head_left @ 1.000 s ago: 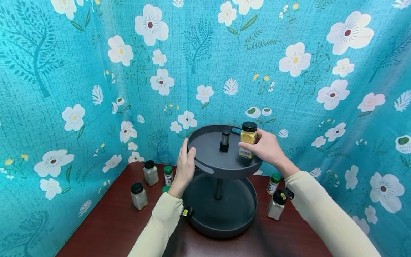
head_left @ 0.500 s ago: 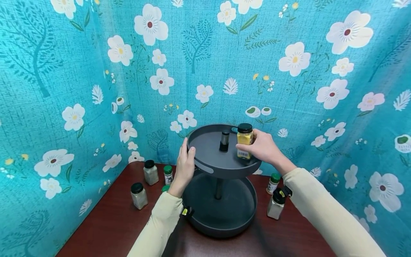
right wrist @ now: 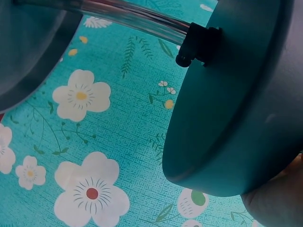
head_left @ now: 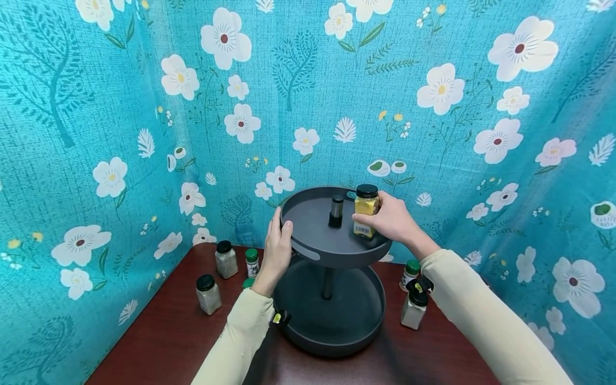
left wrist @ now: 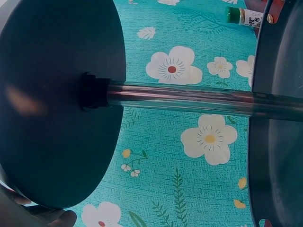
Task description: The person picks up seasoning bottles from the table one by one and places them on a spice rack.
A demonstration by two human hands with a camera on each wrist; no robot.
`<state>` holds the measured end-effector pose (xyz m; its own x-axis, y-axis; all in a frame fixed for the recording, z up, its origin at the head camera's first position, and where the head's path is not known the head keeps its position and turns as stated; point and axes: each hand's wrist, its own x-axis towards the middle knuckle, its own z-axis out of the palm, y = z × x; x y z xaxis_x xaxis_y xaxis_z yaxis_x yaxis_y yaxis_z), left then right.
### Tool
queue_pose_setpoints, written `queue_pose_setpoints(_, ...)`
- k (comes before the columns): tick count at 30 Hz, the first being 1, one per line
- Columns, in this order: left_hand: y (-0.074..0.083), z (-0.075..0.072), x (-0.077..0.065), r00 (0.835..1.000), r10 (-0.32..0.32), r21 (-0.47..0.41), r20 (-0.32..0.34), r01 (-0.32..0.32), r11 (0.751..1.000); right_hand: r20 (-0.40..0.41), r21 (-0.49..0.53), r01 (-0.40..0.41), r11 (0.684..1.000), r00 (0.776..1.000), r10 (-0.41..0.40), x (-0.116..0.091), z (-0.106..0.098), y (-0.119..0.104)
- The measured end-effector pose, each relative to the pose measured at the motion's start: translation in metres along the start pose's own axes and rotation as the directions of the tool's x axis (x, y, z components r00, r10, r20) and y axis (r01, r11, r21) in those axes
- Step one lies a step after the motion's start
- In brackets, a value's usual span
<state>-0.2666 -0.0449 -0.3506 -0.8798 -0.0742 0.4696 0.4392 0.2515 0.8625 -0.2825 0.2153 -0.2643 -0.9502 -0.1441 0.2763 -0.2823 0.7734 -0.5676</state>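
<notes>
My right hand (head_left: 392,220) is wrapped around a small square jar of yellow spice (head_left: 366,211) with a black screw lid, holding it upright on the top tier (head_left: 313,235) of a dark grey two-tier turntable, near the centre post (head_left: 336,212). My left hand (head_left: 277,248) grips the near-left rim of that same tier, thumb over the edge. The jar looks rigid and smooth-sided, probably glass or hard plastic, so light but likely slippery and breakable; I judge its flat sides below the lid the safest place to take hold. Other spice jars stand on the red-brown table (head_left: 168,337), including one with a black flip cap (head_left: 414,309) beside the lower tier (head_left: 337,326).
</notes>
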Motion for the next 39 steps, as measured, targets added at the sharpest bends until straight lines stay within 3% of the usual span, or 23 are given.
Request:
queue_pose_setpoints(19, 0.001, 0.0, -0.002, 1.0, -0.004, 0.014, 0.006, 0.004, 1.0, 0.043, 0.047, -0.042, 0.998, 0.998, 0.04, -0.003, -0.005, 0.001)
queue_pose_setpoints(31, 0.006, -0.005, 0.005, 0.999, -0.008, 0.032, 0.04, 0.007, 0.999, 0.0, 0.083, -0.049, 0.995, 0.999, 0.049, -0.005, -0.011, 0.001)
queue_pose_setpoints(39, 0.005, -0.01, 0.007, 0.996, -0.034, 0.002, 0.086, 0.034, 0.999, 0.03, 0.151, -0.093, 0.984, 0.996, 0.089, -0.013, -0.019, 0.006)
